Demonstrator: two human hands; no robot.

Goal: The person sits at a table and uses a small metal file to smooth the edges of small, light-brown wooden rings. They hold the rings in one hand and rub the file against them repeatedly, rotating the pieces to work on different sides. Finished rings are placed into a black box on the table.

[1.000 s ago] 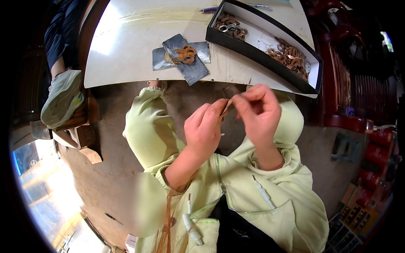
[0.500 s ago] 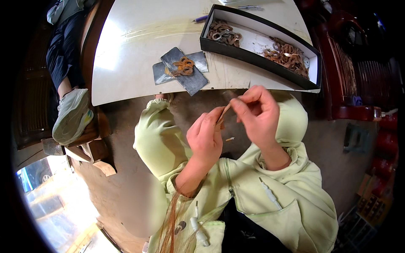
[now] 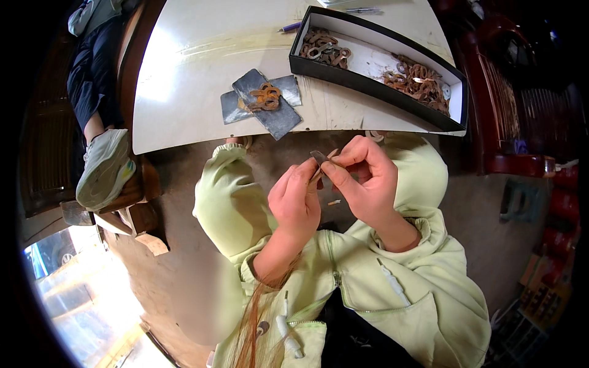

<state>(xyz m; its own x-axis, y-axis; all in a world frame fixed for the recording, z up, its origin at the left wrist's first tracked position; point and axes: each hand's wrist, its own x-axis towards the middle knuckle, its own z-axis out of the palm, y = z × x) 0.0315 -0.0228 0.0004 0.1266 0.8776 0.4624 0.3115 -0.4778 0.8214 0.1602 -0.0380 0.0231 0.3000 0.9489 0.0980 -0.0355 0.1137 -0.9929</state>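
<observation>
My left hand [image 3: 296, 193] is closed in a pinch on a small brown, rusty-looking metal piece, mostly hidden by the fingers. A small dark flat piece [image 3: 318, 157] rises between the fingertips. My right hand [image 3: 362, 181] pinches it, thumb and forefinger meeting the left fingertips; its exact kind cannot be made out. Both hands are held over my lap, just before the table edge. On the table ahead, several rusty metal links [image 3: 266, 97] lie on dark grey, sandpaper-like sheets [image 3: 281, 122] stacked crosswise.
A long black box [image 3: 362, 83] with a white inside holds two heaps of rusty links at the right of the white table [image 3: 184, 116]. A purple pen [image 3: 289, 27] lies beside it. Another person's shoe [image 3: 105, 168] rests on wooden furniture at left.
My right hand has moved down and left, bringing the dark piece against the left fingertips. My left hand has shifted slightly; the things on the table look the same.
</observation>
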